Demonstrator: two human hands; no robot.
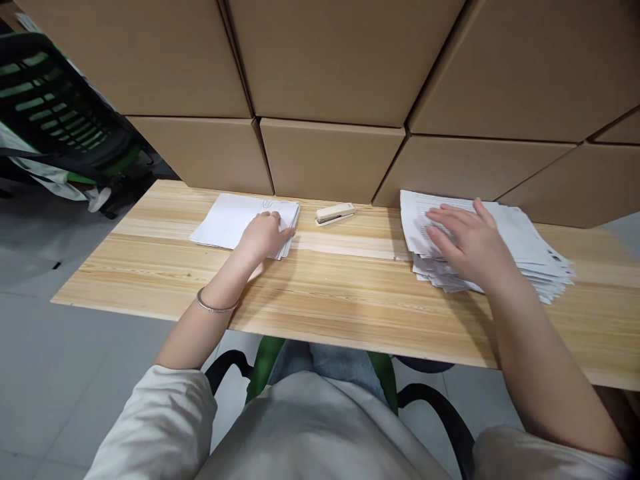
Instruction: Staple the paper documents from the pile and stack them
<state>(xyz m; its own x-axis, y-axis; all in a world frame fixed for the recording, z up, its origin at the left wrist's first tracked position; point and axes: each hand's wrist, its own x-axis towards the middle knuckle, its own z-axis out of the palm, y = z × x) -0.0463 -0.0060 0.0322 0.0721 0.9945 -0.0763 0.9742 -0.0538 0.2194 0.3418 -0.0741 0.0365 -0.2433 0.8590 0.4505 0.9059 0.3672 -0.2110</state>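
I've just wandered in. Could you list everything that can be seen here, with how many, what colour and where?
Cardboard boxes: about eight, brown, stacked along the table's far side
Table: one, light wood, before the person
Smaller paper stack: one, white, table's left
Stapler: one, cream, between the stacks
Larger paper stack: one, white, uneven, table's right
Mesh chair: one, black and green, far left
Person's chair: one, green and black, beneath the person
Floor: one, grey, below
Bracelet: one, silvery, left wrist
Shirt: one, pale, on the person
Jeans: one pair, blue, under the table edge
Left hand: one, bare, on the smaller stack
Right hand: one, bare, at the larger stack
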